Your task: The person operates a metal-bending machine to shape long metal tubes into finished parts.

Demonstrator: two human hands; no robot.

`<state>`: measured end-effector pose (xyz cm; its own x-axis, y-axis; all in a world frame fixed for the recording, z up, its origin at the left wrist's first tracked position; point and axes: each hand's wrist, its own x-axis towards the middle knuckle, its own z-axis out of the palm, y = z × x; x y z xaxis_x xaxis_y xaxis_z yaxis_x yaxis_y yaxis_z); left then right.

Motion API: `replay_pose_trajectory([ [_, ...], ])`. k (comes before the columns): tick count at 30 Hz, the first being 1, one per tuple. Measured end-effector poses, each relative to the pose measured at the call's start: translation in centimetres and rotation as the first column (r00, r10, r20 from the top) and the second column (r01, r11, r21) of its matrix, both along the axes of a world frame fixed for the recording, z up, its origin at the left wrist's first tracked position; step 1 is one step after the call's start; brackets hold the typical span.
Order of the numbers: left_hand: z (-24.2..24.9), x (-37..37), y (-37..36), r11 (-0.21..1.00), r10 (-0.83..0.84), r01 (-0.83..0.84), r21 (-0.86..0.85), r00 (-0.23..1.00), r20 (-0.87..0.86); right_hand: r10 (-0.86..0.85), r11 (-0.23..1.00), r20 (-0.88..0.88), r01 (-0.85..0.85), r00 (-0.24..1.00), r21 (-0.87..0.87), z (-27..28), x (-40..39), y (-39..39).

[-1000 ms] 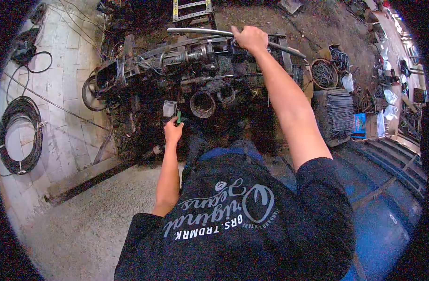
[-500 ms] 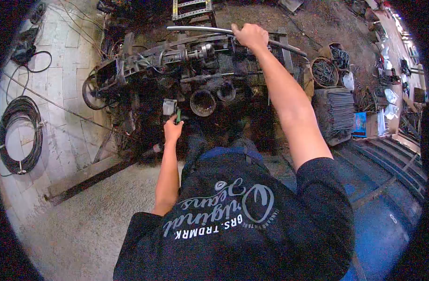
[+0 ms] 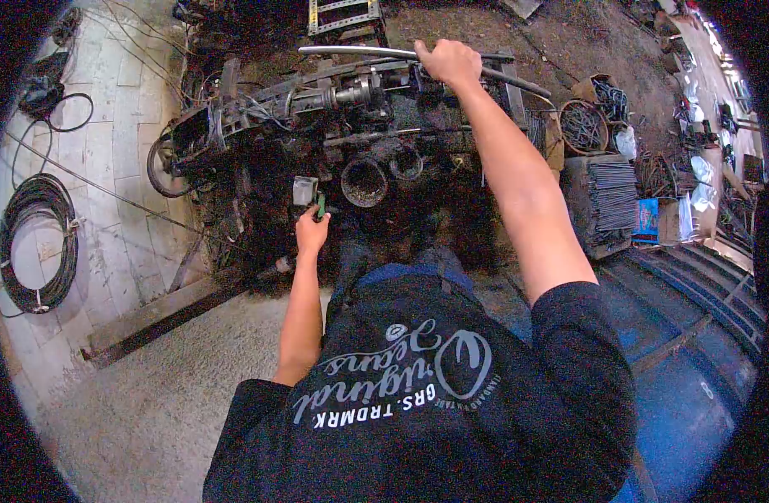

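Observation:
My right hand (image 3: 452,63) is closed round a long, slightly bent metal rod (image 3: 359,51) that lies across the far side of a dark, greasy machine (image 3: 334,99). At the machine's near side, my left hand (image 3: 312,230) grips a small green object (image 3: 321,206), just below a grey box (image 3: 304,191). Two round metal cups (image 3: 364,182) sit to the right of that box. A handwheel (image 3: 168,168) is on the machine's left end.
A coil of black cable (image 3: 36,243) lies on the pale floor at left. To the right stand a basket of metal pieces (image 3: 582,128) and a stack of thin rods (image 3: 613,197). A perforated metal frame (image 3: 344,17) is beyond the machine.
Both hands keep nearly the same place and grip. The shiny part on the machine's shaft looks different, as if it has turned.

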<state>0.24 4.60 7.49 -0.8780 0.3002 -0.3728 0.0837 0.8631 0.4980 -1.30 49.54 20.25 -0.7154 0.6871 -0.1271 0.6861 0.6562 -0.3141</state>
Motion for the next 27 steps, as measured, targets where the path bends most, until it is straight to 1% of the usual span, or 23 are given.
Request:
replay_pose_trajectory([
  [1,-0.3,0.0,-0.1,1.0,-0.014,0.014,0.001,1.0,-0.026,0.003,1.0,-0.008,-0.003,1.0,0.004,-0.1,0.1,0.1],
  [6,0.2,0.1,0.1,0.999,0.0,-0.001,-0.032,1.0,-0.013,-0.007,1.0,-0.007,0.007,1.0,0.003,-0.4,0.0,0.5],
  [8,0.0,0.1,0.1,0.999,0.0,-0.001,-0.032,1.0,-0.022,0.013,0.999,0.04,-0.012,0.999,-0.032,-0.3,0.0,0.6],
  [11,0.5,0.3,0.3,0.999,-0.008,0.006,-0.042,0.999,-0.032,0.014,1.0,0.011,-0.014,1.0,0.003,-0.5,-0.1,0.4],
  [12,0.8,0.3,0.4,0.999,0.009,-0.01,-0.036,1.0,-0.01,0.014,1.0,0.01,-0.014,1.0,0.003,-0.5,-0.1,0.5],
  [14,1.3,0.3,0.6,0.999,0.027,-0.026,-0.033,1.0,0.011,0.013,0.999,0.034,-0.011,0.999,-0.049,-0.5,-0.1,0.8],
  [15,1.3,0.3,0.6,0.999,0.024,-0.023,-0.044,1.0,0.012,0.013,0.999,0.035,-0.011,0.999,-0.049,-0.6,0.0,0.8],
  [17,1.3,0.3,0.6,0.998,0.021,-0.02,-0.057,1.0,0.01,-0.002,1.0,0.003,0.002,1.0,-0.006,-0.8,0.0,0.8],
  [19,1.2,0.3,0.5,0.999,-0.005,0.003,-0.047,0.999,-0.04,0.0,1.0,0.01,0.0,1.0,-0.002,-0.5,0.2,0.6],
  [24,1.6,0.4,0.8,0.998,0.013,-0.013,-0.065,1.0,-0.003,0.0,1.0,0.024,0.0,1.0,0.002,-0.1,0.2,0.4],
  [27,1.4,0.4,0.7,0.998,0.017,-0.017,-0.059,1.0,0.001,0.007,0.999,-0.001,-0.007,1.0,0.037,-0.4,0.3,0.5],
])
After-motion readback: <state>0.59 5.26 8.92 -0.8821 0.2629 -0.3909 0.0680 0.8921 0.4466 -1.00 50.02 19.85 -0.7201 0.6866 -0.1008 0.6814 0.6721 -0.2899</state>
